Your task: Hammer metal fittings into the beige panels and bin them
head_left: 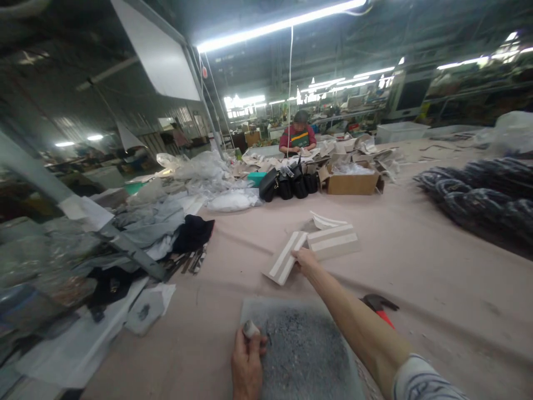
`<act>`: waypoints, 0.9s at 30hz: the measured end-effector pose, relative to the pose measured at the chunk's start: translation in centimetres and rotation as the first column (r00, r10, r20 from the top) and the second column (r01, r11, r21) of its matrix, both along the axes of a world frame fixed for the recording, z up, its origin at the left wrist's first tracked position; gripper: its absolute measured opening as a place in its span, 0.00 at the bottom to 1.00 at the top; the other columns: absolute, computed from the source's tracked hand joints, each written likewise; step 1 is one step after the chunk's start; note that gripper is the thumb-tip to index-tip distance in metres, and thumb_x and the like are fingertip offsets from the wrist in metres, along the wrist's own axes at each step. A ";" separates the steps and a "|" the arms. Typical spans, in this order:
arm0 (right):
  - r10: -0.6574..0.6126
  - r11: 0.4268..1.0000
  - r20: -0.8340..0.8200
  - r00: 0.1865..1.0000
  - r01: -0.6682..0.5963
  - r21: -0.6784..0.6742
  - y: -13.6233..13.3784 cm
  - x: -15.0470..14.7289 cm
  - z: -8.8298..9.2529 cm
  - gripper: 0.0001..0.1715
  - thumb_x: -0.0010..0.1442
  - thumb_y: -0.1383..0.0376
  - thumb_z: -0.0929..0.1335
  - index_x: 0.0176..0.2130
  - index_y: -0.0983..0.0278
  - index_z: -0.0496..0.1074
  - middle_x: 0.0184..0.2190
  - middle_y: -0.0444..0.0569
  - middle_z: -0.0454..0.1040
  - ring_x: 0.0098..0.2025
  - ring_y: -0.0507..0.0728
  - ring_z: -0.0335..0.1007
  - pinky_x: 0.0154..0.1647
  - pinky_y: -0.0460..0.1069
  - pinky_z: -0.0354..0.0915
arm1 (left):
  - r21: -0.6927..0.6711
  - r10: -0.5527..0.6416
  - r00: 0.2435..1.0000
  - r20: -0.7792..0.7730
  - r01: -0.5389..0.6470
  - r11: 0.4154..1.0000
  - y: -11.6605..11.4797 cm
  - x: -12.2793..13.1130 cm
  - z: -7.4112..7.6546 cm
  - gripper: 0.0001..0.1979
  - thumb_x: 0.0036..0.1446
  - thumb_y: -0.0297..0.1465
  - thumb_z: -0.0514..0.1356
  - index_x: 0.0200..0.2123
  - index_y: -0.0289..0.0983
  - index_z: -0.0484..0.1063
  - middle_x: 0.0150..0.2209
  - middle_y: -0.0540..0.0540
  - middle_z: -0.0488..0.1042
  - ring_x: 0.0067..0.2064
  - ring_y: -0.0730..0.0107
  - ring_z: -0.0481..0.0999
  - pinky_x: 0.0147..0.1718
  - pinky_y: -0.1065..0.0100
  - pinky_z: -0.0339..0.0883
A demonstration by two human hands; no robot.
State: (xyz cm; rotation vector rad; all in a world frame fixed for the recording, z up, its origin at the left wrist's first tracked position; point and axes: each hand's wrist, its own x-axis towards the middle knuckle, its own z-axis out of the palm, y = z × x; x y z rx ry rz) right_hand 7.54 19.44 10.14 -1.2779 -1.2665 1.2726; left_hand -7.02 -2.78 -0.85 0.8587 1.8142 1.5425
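Observation:
My left hand (249,361) is closed around a short, pale cylindrical object (250,329) whose kind I cannot make out. It rests at the left edge of a dark, speckled grey board (303,350). Stretched forward past the board, my right hand (305,260) grips the right edge of a flat beige panel (285,258) with two white stripes. The panel is tilted. Beside it lies a second striped panel (333,241), with a curved pale piece (327,221) behind it. A claw hammer (381,306) with a red handle lies right of my forearm, which partly hides it.
Black cylindrical bags (287,183) and a cardboard box (352,180) stand across the table (233,250). Dark plastic-wrapped bundles (483,194) lie at right. Plastic bags, cloth and a slanted metal post (133,253) crowd the left. A co-worker (298,136) sits at the far side.

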 end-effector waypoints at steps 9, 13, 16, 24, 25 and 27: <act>0.214 0.756 0.390 0.896 -0.405 0.515 -13.4 7.7 -4.8 0.13 0.64 0.69 0.64 0.44 0.60 0.77 0.47 0.50 0.77 0.51 0.58 0.71 0.56 0.57 0.65 | 0.119 -0.003 0.986 0.169 -0.017 0.993 -0.6 -0.9 0.1 0.23 0.54 0.46 0.65 0.44 0.33 0.72 0.44 0.37 0.78 0.41 0.57 0.81 0.34 0.63 0.78; 0.175 0.539 0.700 0.692 -0.662 0.520 -20.3 11.3 -9.5 0.22 0.62 0.75 0.59 0.50 0.63 0.73 0.52 0.55 0.75 0.58 0.57 0.68 0.63 0.59 0.60 | 0.143 0.024 0.987 0.159 -0.047 0.989 -0.3 -0.7 0.7 0.20 0.55 0.42 0.66 0.44 0.33 0.74 0.43 0.39 0.79 0.44 0.61 0.80 0.42 0.66 0.74; 0.213 0.575 0.758 0.616 -0.706 0.413 -21.7 12.0 -10.7 0.22 0.61 0.75 0.61 0.51 0.63 0.72 0.54 0.57 0.74 0.62 0.59 0.65 0.65 0.60 0.57 | 0.130 -0.126 0.987 0.102 0.113 0.985 1.0 0.2 2.3 0.20 0.54 0.41 0.67 0.44 0.33 0.76 0.39 0.43 0.79 0.39 0.66 0.78 0.39 0.70 0.70; 0.350 0.634 0.709 0.612 -0.712 0.302 -21.3 12.0 -8.5 0.17 0.60 0.72 0.64 0.47 0.61 0.72 0.55 0.54 0.73 0.62 0.59 0.65 0.67 0.62 0.54 | 0.159 -0.555 0.824 0.113 0.537 0.829 5.7 4.6 3.1 0.13 0.52 0.36 0.65 0.38 0.34 0.75 0.35 0.45 0.79 0.38 0.65 0.78 0.40 0.68 0.70; 0.357 0.631 0.716 0.600 -0.720 0.289 -21.4 12.0 -8.1 0.18 0.59 0.72 0.64 0.48 0.61 0.72 0.56 0.53 0.73 0.62 0.59 0.64 0.67 0.62 0.53 | 0.167 -0.554 0.823 0.130 0.533 0.830 5.9 4.9 2.5 0.14 0.52 0.36 0.65 0.39 0.34 0.74 0.36 0.44 0.79 0.38 0.65 0.78 0.41 0.68 0.70; 0.369 0.617 0.739 0.563 -0.743 0.259 -21.8 12.1 -7.5 0.22 0.59 0.73 0.63 0.51 0.60 0.71 0.57 0.52 0.71 0.64 0.59 0.61 0.68 0.63 0.51 | 0.182 -0.532 0.834 0.146 0.506 0.843 6.0 5.1 1.3 0.14 0.52 0.36 0.65 0.41 0.34 0.73 0.38 0.43 0.80 0.39 0.65 0.79 0.41 0.68 0.71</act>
